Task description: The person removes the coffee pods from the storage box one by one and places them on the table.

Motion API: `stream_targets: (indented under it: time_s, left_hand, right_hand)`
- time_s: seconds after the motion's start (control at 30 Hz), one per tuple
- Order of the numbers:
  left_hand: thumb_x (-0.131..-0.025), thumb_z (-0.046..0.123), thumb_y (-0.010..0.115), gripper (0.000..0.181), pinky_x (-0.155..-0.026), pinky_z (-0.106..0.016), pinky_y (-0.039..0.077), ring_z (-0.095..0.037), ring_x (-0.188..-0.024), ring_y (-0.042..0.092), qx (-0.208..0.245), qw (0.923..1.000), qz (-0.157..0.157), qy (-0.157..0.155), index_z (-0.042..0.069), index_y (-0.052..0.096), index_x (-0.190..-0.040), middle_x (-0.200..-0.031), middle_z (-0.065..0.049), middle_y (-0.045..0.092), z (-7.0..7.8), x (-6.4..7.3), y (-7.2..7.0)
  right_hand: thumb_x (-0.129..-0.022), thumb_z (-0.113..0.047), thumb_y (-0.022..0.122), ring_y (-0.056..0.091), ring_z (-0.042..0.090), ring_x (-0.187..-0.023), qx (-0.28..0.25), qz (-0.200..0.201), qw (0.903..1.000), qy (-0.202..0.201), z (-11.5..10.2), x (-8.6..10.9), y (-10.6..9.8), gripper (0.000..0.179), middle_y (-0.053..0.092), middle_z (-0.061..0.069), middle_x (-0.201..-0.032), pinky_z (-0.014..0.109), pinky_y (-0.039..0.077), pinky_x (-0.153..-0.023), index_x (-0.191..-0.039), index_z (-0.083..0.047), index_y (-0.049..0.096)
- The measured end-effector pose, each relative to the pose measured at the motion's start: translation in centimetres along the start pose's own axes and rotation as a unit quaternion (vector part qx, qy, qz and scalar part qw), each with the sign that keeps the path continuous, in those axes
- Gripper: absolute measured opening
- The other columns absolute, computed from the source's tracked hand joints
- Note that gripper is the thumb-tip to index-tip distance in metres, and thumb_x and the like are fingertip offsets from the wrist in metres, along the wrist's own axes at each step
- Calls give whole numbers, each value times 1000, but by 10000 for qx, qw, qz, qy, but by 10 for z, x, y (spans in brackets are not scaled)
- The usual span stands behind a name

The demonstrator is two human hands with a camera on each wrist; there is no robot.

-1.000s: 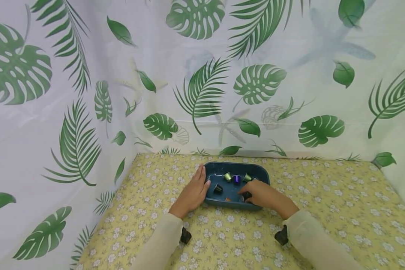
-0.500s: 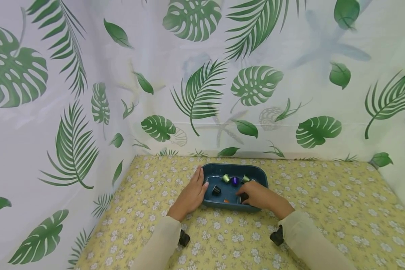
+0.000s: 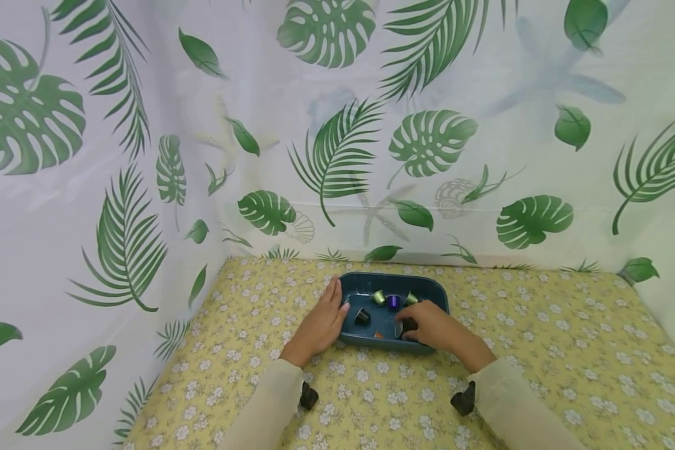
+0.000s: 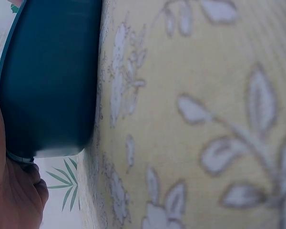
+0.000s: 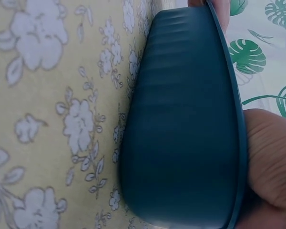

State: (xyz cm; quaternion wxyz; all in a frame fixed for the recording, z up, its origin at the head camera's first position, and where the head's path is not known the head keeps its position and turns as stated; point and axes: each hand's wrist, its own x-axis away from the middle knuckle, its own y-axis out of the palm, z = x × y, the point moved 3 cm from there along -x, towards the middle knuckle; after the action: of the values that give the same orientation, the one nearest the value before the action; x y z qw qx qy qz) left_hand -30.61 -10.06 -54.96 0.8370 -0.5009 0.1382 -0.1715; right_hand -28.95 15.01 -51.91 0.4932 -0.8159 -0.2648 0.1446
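A dark blue rectangular tray (image 3: 365, 339) sits on the table. In the head view my left hand (image 3: 317, 324) holds its left end, thumb over the rim; in the left wrist view the fingers curl at its corner. Over the tray's right front part, my right hand (image 3: 434, 325) pinches a black coffee capsule (image 3: 398, 330), its silvery lid facing left. Behind that hand lie a light green capsule (image 3: 378, 297), a purple-blue capsule (image 3: 393, 302) and another green capsule (image 3: 411, 299), partly hidden. A black capsule (image 3: 362, 317) lies left; an orange capsule (image 3: 378, 335) shows above the front wall.
A yellow flowered cloth (image 3: 371, 400) covers the table. White curtains with green leaves (image 3: 337, 150) close off the back and sides. Each wrist carries a small black camera, such as the left one (image 3: 309, 396).
My right hand has shifted the black capsule slightly left within the tray, and more of its silvery lid shows. The left hand keeps its hold on the tray.
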Motion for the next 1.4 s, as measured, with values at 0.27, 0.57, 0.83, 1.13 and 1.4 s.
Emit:
stream_targets:
  time_s: [0.27, 0.57, 0.83, 1.13, 1.4]
  left_hand:
    - [-113, 39, 26, 64, -124, -43, 19, -19, -156, 0, -65, 10000, -8, 41, 9, 0, -164, -168, 2, -17, 2, -1, 2]
    - [-114, 35, 28, 63, -123, -45, 21, -22, -156, 3, -114, 9998, 52, 124, 6, 1, -163, -169, -2, -14, 3, -1, 1]
    - [-114, 38, 27, 64, -123, -43, 20, -21, -156, 2, -106, 9999, 22, 51, 8, 1, -163, -169, 0, -15, 4, 0, 0]
    - [-114, 37, 27, 63, -123, -43, 20, -21, -156, 1, -71, 10000, 6, 37, 7, 1, -163, -169, 0, -15, 4, 1, -1]
    - [-111, 49, 16, 69, -124, -42, 19, -20, -156, 0, -98, 9999, 32, 84, 7, 1, -163, -168, 1, -16, 2, 2, -2]
  right_hand:
    - [-84, -7, 83, 71, 24, -94, 83, 663, 9977, -110, -2, 9, -1, 41, 74, 11, -111, 38, 59, -77, -123, 0, 72]
    - [-84, -4, 83, 71, 28, -97, -5, 1296, 9914, -157, -4, 20, -1, 41, 73, 14, -112, 41, 59, -79, -123, 0, 72]
    - [-84, -5, 83, 71, 26, -96, -187, 1673, 9857, -57, -3, 28, 1, 42, 72, 15, -115, 40, 59, -78, -123, -1, 71]
    - [-79, 1, 85, 71, 25, -90, -496, 2215, 9738, -157, -7, 39, -2, 43, 73, 14, -111, 38, 60, -74, -120, 0, 72]
    - [-78, 5, 84, 71, 26, -89, -590, 2434, 9678, -239, -11, 48, -3, 47, 72, 17, -112, 41, 60, -73, -122, 2, 71]
